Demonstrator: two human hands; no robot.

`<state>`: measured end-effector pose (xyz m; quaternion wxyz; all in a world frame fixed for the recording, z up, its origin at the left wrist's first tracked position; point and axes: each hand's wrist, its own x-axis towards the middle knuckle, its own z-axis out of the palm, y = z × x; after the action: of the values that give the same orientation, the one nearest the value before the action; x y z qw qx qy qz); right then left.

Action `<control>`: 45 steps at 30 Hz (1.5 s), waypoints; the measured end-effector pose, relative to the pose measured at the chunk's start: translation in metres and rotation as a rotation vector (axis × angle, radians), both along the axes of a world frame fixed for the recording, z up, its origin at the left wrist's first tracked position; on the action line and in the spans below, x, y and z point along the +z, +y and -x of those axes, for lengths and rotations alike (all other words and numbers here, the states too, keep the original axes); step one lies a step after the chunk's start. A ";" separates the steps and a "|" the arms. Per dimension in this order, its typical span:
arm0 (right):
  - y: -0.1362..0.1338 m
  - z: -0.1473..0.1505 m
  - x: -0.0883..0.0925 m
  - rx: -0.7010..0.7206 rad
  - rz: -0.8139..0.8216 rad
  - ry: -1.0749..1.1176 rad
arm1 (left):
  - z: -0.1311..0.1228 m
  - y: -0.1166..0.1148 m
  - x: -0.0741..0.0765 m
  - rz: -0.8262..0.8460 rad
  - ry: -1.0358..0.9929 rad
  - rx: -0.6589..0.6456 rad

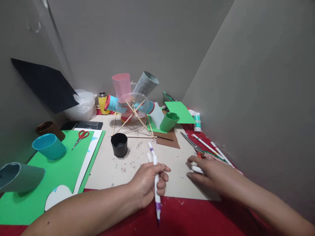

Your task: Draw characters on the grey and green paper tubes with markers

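Observation:
My left hand [151, 182] is closed round a white marker [157, 190] with a purple band. Its purple tip points down over the red cloth. Just beyond that hand, another white marker with a purple band [151, 149] and a short white piece [149, 157] lie on the pale board. My right hand [206, 172] is low over the board's right side, thumb and fingers apart. A white marker-like end [197, 169] shows between them; whether they press on it cannot be made out. Large scissors [193, 144] with orange handles lie beside this hand.
A stick frame [134, 113] bearing coloured paper cups stands at the back. A black cup [119, 145] is on the pale board [172, 160]. Left are green sheets [66, 160], red-handled scissors [80, 139] and several cups. More markers [208, 146] lie right, by the grey wall [261, 98].

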<state>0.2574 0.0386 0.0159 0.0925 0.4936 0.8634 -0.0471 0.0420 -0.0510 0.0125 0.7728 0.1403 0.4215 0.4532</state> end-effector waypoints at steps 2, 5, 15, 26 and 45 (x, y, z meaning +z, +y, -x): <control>-0.004 -0.002 -0.006 -0.015 0.017 -0.018 | 0.001 0.002 -0.001 -0.003 0.004 -0.004; -0.007 -0.004 -0.019 0.003 0.033 0.033 | 0.001 0.003 -0.003 -0.009 0.020 0.002; -0.032 0.020 0.005 0.094 0.255 0.591 | 0.001 0.002 -0.005 -0.109 0.077 -0.057; -0.066 0.043 0.038 0.170 0.331 0.702 | 0.000 -0.006 0.001 -0.286 0.266 -0.182; -0.074 -0.006 0.026 -0.050 -0.213 1.486 | 0.004 0.004 0.010 -0.132 0.060 -0.107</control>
<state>0.2631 -0.0350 0.0416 -0.5643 0.3575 0.6869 -0.2862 0.0379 -0.0472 0.0228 0.7721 0.2267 0.4056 0.4335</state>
